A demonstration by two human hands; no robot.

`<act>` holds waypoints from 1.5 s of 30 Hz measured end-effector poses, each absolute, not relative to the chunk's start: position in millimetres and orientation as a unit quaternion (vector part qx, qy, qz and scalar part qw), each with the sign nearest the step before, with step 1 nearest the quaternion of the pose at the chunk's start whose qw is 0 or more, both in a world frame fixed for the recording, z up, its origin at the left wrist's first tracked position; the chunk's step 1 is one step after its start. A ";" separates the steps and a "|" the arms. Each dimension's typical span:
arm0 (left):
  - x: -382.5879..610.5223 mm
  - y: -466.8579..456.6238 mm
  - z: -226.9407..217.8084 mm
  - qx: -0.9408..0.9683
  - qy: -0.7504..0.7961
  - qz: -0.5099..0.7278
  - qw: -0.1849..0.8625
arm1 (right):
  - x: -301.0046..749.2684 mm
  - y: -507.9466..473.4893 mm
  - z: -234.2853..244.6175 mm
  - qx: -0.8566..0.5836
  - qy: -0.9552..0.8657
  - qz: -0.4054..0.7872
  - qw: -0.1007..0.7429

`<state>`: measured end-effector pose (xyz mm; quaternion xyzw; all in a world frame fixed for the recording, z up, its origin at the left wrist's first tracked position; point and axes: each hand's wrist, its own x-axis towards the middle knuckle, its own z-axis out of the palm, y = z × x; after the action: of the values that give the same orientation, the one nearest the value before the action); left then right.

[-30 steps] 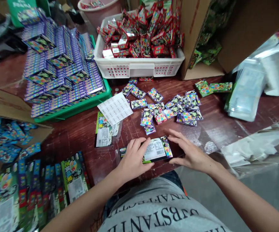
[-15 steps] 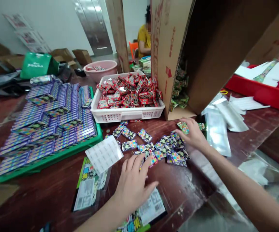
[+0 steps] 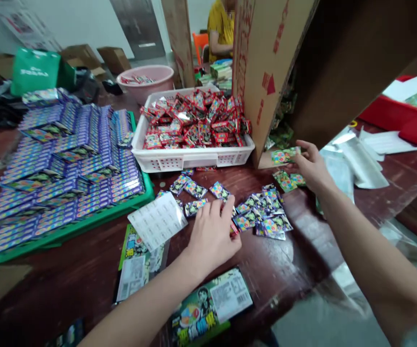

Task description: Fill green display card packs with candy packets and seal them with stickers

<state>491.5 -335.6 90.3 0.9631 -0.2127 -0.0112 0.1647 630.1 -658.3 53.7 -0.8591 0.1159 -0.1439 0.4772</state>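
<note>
My left hand [image 3: 212, 236] rests palm down on the dark red table, its fingers curled over small purple sachets [image 3: 262, 217] scattered in the middle. My right hand [image 3: 311, 166] reaches to the right and pinches a green sachet [image 3: 282, 155] lifted just above other green sachets [image 3: 289, 180] beside the open cardboard box [image 3: 266, 72]. A filled clear pouch with a printed card and barcode label [image 3: 211, 306] lies at the table's near edge below my left hand. A second pouch [image 3: 136, 265] lies to its left under a white sticker sheet [image 3: 156, 221].
A white basket [image 3: 194, 158] of red sachets stands behind the purple ones. A green tray [image 3: 85, 224] stacked with purple boxes fills the left. Clear empty bags [image 3: 353, 161] lie right, a red bin [image 3: 392, 118] beyond. A pink bowl [image 3: 145, 77] and a seated person in yellow [image 3: 222, 26] are at the back.
My right hand went from the pouch to the green sachets and picked one up. My left hand left the pouch and moved onto the purple sachets. The camera tilted up.
</note>
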 end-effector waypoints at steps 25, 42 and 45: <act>401.7 -406.7 35.3 0.904 -0.361 -0.126 0.191 | 365.5 -659.2 14.4 -0.934 -0.244 0.047 0.258; 338.1 -306.8 54.6 0.946 -0.239 -0.114 0.186 | 366.3 -626.2 0.1 -0.912 -0.281 0.028 0.298; 323.5 -282.5 46.9 0.954 -0.218 -0.118 0.166 | 366.4 -608.2 -5.4 -0.925 -0.253 -0.012 0.283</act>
<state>323.5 -282.5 46.9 0.9544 -0.2180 -0.1184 0.1663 366.4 -608.2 -5.4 -0.9250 -0.2531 -0.0118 0.2831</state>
